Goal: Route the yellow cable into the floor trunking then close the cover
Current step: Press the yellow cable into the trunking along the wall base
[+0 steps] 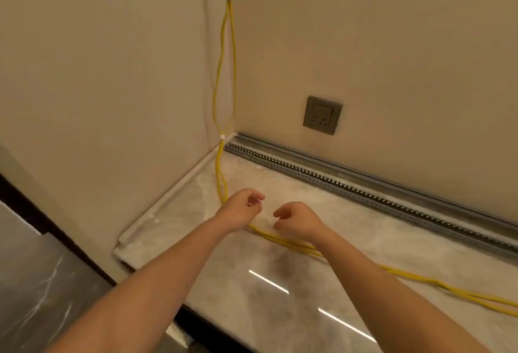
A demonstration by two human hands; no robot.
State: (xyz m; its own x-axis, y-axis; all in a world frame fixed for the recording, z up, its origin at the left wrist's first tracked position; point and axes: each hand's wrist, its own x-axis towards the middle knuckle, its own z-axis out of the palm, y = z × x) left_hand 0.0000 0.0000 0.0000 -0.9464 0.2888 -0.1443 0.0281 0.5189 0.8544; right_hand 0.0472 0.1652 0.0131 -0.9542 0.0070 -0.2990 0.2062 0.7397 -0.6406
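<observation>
Two strands of yellow cable (224,66) hang down the wall corner, held by white clips, then run loose across the marble floor toward the lower right. The grey metal floor trunking (350,187) lies along the foot of the right wall, its perforated channel uncovered. My left hand (242,209) hovers over the cable on the floor, fingers curled and apart, holding nothing. My right hand (295,219) is just beside it, above the cable, fingers loosely curled and empty. The cable passes under both hands.
A grey wall socket (322,115) sits above the trunking. A pale strip (173,193) lies along the foot of the left wall. The marble floor (280,282) ends at a dark step on the left.
</observation>
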